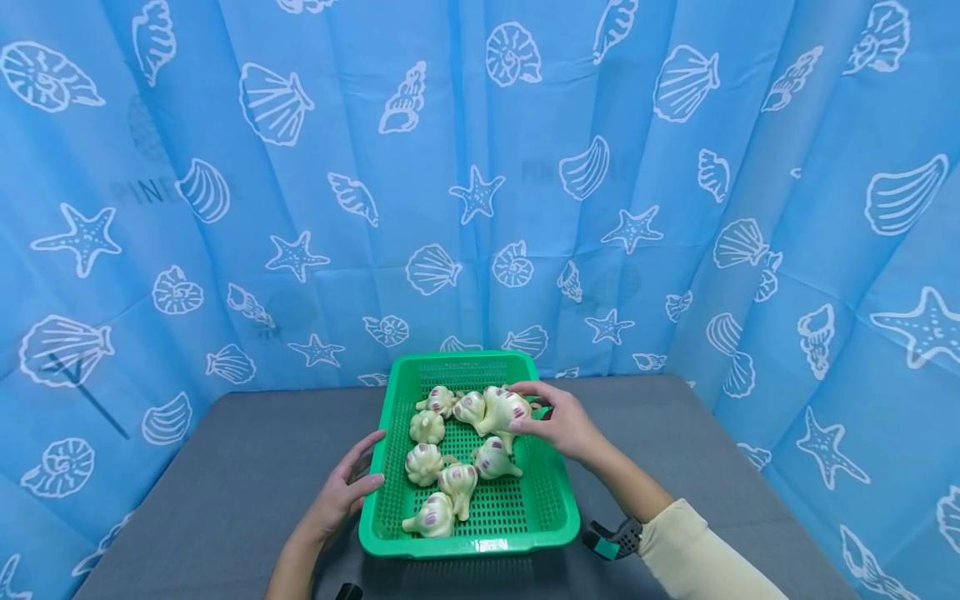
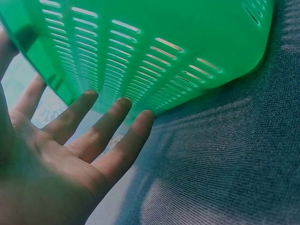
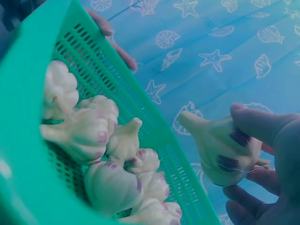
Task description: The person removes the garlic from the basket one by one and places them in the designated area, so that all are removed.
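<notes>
A green plastic basket (image 1: 468, 547) with slotted walls holds several garlic bulbs (image 1: 425, 464), whitish with purple patches. Above its right part, my right hand (image 1: 562, 425) grips one garlic bulb (image 3: 222, 150) between thumb and fingers. That bulb's stem points away from the palm in the right wrist view, with a tuft of roots (image 3: 262, 164) near the fingers. My left hand (image 1: 348, 487) is at the basket's left side, fingers spread and nearly straight. The left wrist view has its fingertips (image 2: 143, 117) right at the slotted outer wall (image 2: 140, 51).
The basket stands on a grey cloth-covered table (image 1: 277, 450). A blue curtain (image 1: 480, 208) with white seashell and starfish prints hangs behind and along both sides. A dark strap with a teal patch (image 1: 611, 542) lies by the right forearm.
</notes>
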The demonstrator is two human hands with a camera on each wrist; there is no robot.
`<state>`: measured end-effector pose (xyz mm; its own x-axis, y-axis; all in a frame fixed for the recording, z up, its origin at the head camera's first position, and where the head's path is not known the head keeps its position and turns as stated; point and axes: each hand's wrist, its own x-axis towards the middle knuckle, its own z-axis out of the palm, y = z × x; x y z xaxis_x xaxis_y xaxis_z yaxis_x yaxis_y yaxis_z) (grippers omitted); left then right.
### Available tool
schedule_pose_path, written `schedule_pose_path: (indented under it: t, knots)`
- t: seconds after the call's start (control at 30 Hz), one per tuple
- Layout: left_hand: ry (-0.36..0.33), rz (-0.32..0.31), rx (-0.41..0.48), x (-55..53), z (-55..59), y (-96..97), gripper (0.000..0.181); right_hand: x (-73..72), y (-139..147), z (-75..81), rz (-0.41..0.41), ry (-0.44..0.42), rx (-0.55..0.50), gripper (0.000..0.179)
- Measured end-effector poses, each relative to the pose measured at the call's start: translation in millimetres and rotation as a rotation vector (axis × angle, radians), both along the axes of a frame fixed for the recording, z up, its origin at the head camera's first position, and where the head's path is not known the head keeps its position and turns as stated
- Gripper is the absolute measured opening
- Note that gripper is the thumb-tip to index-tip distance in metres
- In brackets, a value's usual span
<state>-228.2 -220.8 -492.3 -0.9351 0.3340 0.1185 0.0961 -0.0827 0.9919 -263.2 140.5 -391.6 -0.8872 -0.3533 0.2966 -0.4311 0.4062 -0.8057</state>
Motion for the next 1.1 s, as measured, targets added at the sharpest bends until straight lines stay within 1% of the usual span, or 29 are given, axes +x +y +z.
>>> schedule_pose_path:
  t: [0.13, 0.27, 0.4, 0.6, 0.77, 0.83, 0.9, 1.03, 1.1]
  knots:
    - [0.017, -0.024, 0.010, 0.2, 0.4, -0.3, 0.065, 3.1, 7.7, -3.0, -0.019, -0.014, -0.029, 0.050]
    - [0.010, -0.019, 0.012, 0.4, 0.5, -0.3, 0.065, 5.8, 15.2, -3.3, -0.035, -0.023, -0.062, 0.051]
    - [0.012, -0.017, 0.013, 0.2, 0.3, -0.8, 0.065, 6.4, 23.0, -2.9, -0.041, 0.003, -0.094, 0.053]
    - [0.018, -0.021, 0.008, 0.7, 0.3, -0.2, 0.066, 7.0, 32.0, -4.0, -0.088, 0.042, -0.103, 0.052]
    - [0.016, -0.027, 0.012, 1.0, 0.7, 0.6, 0.066, 19.0, 35.1, 5.8, -0.109, 0.077, -0.114, 0.048]
    - [0.016, -0.032, 0.015, 1.0, 1.0, 0.7, 0.066, 21.3, 37.1, 7.6, -0.121, 0.090, -0.127, 0.047]
    - [0.016, -0.033, 0.016, 1.2, 1.4, 0.7, 0.066, 18.4, 41.4, 3.1, -0.135, 0.094, -0.134, 0.047]
    - [0.017, -0.029, 0.010, 1.4, 1.5, 0.8, 0.066, 6.0, 51.8, -13.5, -0.168, 0.081, -0.155, 0.051]
    - [0.016, -0.023, 0.006, 1.3, 1.3, 0.9, 0.066, 2.2, 55.5, -18.6, -0.179, 0.075, -0.166, 0.052]
